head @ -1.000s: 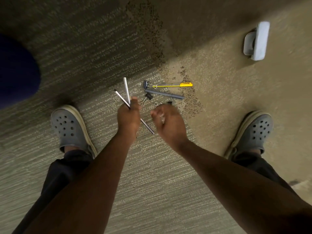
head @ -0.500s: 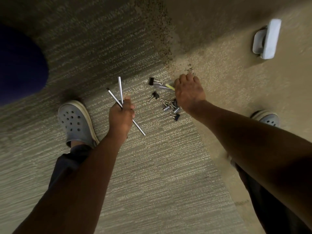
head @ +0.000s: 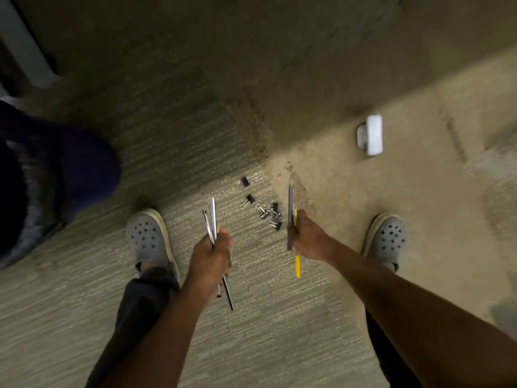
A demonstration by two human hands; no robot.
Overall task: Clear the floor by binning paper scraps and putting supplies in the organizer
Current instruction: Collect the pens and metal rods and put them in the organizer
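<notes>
Now both fists are closed on supplies above the carpet [head: 279,331]. The left hand [head: 209,254] grips two slim silvery pens [head: 213,219], their ends sticking out beyond the knuckles and below the wrist. The right hand [head: 307,238] is clenched on a grey pen [head: 290,205] and a yellow pen [head: 298,266], the yellow end hanging out under the fist. Between the two grips, just ahead of the knuckles, binder clips [head: 270,212] lie scattered. Well beyond the right fist sits a blurred white object [head: 373,134], possibly a tape dispenser.
</notes>
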